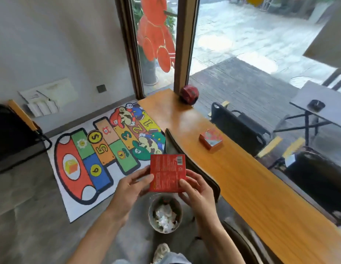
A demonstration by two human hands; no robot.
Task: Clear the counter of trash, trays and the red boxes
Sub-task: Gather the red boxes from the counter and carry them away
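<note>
Blurred print on red box (167,173); bin (164,215) contents indistinct.

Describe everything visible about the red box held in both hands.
The red box is flat, roughly square, and looks like printed cardboard. Its facing side carries dense small print, too blurred to read, and a white barcode patch near the top right corner. It is held tilted up toward the camera, off the counter, above the round waste bin of crumpled paper. The left hand pinches its left edge; the right hand holds its lower right corner.
</note>
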